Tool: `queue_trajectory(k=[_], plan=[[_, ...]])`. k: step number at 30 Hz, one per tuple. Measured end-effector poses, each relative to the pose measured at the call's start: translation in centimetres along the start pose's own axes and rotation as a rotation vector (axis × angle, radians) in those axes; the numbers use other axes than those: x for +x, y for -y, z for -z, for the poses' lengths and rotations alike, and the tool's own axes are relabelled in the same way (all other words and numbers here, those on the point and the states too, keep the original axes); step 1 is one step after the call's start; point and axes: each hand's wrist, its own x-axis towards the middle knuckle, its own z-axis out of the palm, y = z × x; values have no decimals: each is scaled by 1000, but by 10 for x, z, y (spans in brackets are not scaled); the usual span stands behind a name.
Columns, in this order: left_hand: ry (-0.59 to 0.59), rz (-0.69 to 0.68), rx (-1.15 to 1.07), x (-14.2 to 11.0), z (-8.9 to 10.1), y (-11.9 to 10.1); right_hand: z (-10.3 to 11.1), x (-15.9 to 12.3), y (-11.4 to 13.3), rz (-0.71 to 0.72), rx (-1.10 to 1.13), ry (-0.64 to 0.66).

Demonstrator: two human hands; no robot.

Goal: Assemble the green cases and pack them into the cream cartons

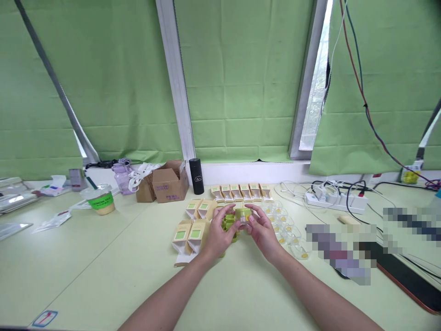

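Observation:
Both my left hand [220, 232] and my right hand [263, 230] are closed on a small green-and-clear plastic container [243, 215], held above the table between thumbs and fingertips. A yellow mark shows on its clear part. Beside and partly behind my left hand are several small green pieces [229, 224], largely covered by the fingers. To the right of my right hand stand rows of clear plastic cups [288, 228] with yellow round stickers. Open cream cartons [195, 233] with green labels lie left of my left hand.
More cream cartons [234, 192] line up at the back. Behind them are a black cylinder [196, 176], a cardboard box [168, 184] and a purple bottle [122, 178]. A drink cup [100, 199] stands left. A power strip [337, 202] with cables and a dark phone-like slab [406, 276] lie right.

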Motion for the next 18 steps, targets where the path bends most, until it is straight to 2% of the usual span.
queue_trajectory(k=[7, 14, 18], plan=[[-3, -14, -56, 0, 0, -2, 13, 6, -12, -106, 194, -15], [-28, -18, -11, 1, 0, 1, 20, 11, -18, -80, 194, -14], [-41, -15, -3, 1, 0, 3, 19, 10, -16, -118, 227, -55]])
